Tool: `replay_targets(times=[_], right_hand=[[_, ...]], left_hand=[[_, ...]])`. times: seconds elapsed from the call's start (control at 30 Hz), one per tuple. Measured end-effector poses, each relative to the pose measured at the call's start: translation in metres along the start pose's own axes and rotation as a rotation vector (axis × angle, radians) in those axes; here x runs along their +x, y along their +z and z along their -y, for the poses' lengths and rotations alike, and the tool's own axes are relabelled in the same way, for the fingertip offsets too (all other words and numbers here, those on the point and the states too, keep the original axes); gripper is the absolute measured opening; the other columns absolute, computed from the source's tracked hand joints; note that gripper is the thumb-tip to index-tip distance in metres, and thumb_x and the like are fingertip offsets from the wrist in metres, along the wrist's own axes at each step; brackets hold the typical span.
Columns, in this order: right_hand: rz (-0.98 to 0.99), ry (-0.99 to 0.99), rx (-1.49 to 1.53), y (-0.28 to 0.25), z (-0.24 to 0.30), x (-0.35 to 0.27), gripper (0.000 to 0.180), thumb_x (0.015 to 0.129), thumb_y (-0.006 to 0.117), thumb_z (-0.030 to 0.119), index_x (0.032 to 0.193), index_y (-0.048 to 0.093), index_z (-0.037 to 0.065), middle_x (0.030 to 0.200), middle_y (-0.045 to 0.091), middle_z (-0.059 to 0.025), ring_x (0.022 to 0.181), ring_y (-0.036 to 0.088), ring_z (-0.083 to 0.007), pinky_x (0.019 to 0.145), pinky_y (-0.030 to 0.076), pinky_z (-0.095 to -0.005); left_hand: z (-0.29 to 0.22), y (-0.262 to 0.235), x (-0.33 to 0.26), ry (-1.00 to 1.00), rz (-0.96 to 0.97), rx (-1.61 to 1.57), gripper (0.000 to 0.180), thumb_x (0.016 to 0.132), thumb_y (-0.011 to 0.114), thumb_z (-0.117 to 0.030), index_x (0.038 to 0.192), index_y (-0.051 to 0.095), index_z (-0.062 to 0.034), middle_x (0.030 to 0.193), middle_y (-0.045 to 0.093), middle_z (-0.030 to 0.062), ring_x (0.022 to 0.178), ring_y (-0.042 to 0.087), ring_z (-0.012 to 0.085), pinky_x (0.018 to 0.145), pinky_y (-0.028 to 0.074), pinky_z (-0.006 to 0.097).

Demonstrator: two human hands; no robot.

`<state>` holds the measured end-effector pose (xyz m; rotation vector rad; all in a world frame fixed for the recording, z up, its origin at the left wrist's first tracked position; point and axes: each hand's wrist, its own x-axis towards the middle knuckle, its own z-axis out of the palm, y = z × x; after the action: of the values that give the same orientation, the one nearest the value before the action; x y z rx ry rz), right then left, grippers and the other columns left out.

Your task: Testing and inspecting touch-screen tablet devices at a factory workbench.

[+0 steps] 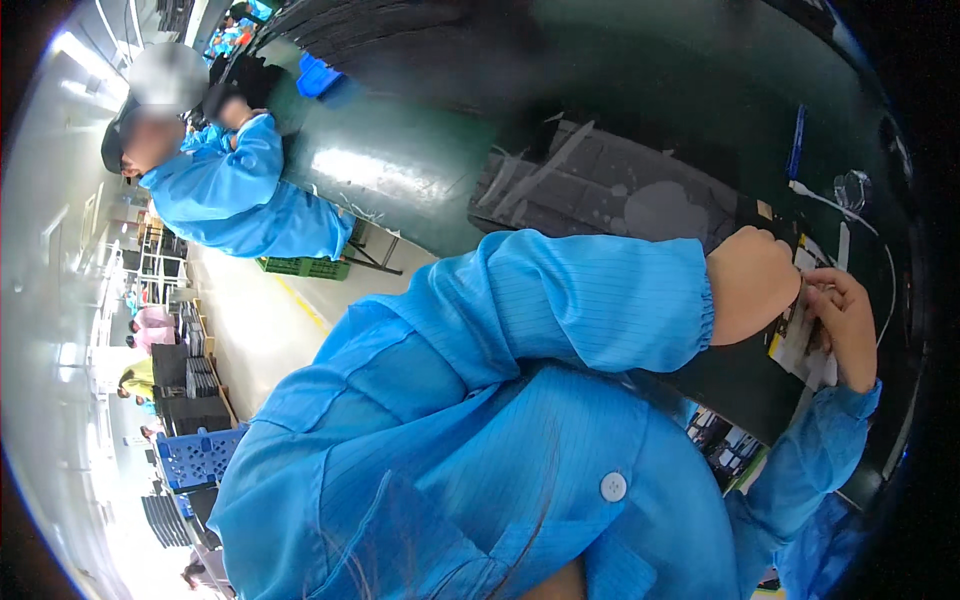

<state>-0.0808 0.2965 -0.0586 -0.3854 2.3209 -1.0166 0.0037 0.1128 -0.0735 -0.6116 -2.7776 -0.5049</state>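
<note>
My left hand [755, 285] reaches across to the right end of the dark bench, its back turned up and its fingers curled in, mostly hidden. Facing it, my right hand [848, 325] has bent fingers, with thumb and fingertips pinched together close to the left hand. Whatever lies between the fingertips is too small to make out. Under and between both hands is a flat, pale grey piece [793, 342] with yellow and black along its edge, partly covered by the fingers.
Black flat trays [610, 185] under clear film lie left of my hands. Beyond are a blue pen-like tool [797, 140], a white cable [850, 212] and a clear roll [853, 190]. A blue bin [318, 76] stands far left, near a co-worker in a blue smock [235, 190].
</note>
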Motion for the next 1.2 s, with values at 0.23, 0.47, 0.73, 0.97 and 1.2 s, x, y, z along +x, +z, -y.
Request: replay_targets(times=[0.23, 0.47, 0.73, 0.97, 1.2], right_hand=[[-0.015, -0.013, -0.025, 0.005, -0.004, 0.006, 0.021, 0.082, 0.054, 0.018, 0.099, 0.054, 0.005, 0.059, 0.052, -0.0012, 0.041, 0.042, -0.0042, 0.034, 0.028, -0.0174], [-0.008, -0.023, 0.0, 0.005, -0.006, 0.008, 0.021, 0.082, 0.055, 0.018, 0.098, 0.053, 0.005, 0.061, 0.051, -0.0008, 0.044, 0.043, -0.0041, 0.034, 0.028, -0.0168], [0.017, -0.024, -0.023, 0.008, -0.003, 0.011, 0.02, 0.082, 0.057, 0.018, 0.097, 0.053, 0.006, 0.059, 0.05, 0.0, 0.041, 0.04, -0.0037, 0.033, 0.028, -0.017], [-0.007, -0.019, -0.007, 0.005, -0.006, 0.008, 0.02, 0.082, 0.057, 0.018, 0.097, 0.053, 0.006, 0.059, 0.049, 0.0006, 0.039, 0.038, -0.0032, 0.033, 0.026, -0.0173], [-0.017, -0.03, -0.024, 0.008, -0.005, 0.007, 0.019, 0.08, 0.056, 0.014, 0.098, 0.053, 0.007, 0.058, 0.047, 0.0016, 0.041, 0.038, -0.0033, 0.034, 0.026, -0.0174]], left_hand=[[0.009, 0.003, -0.002, 0.031, 0.045, -0.004, 0.013, 0.071, 0.052, -0.013, 0.073, 0.059, -0.0025, 0.076, 0.056, 0.0147, 0.073, 0.055, 0.0273, 0.066, 0.043, 0.037], [0.013, 0.005, -0.005, 0.007, -0.021, -0.075, 0.012, 0.069, 0.053, -0.013, 0.07, 0.058, -0.002, 0.075, 0.055, 0.0161, 0.074, 0.054, 0.0298, 0.066, 0.043, 0.039], [0.017, 0.007, -0.006, 0.035, -0.044, -0.083, 0.011, 0.068, 0.053, -0.012, 0.07, 0.058, -0.0025, 0.074, 0.055, 0.0153, 0.074, 0.055, 0.0293, 0.067, 0.044, 0.039], [0.014, 0.008, -0.002, 0.055, -0.086, -0.065, 0.012, 0.068, 0.053, -0.013, 0.07, 0.059, -0.0027, 0.073, 0.055, 0.0147, 0.073, 0.056, 0.0284, 0.067, 0.044, 0.038], [0.012, 0.004, -0.007, 0.048, -0.062, -0.029, 0.013, 0.07, 0.052, -0.014, 0.07, 0.059, -0.0034, 0.073, 0.055, 0.0146, 0.072, 0.056, 0.0283, 0.065, 0.044, 0.037]])
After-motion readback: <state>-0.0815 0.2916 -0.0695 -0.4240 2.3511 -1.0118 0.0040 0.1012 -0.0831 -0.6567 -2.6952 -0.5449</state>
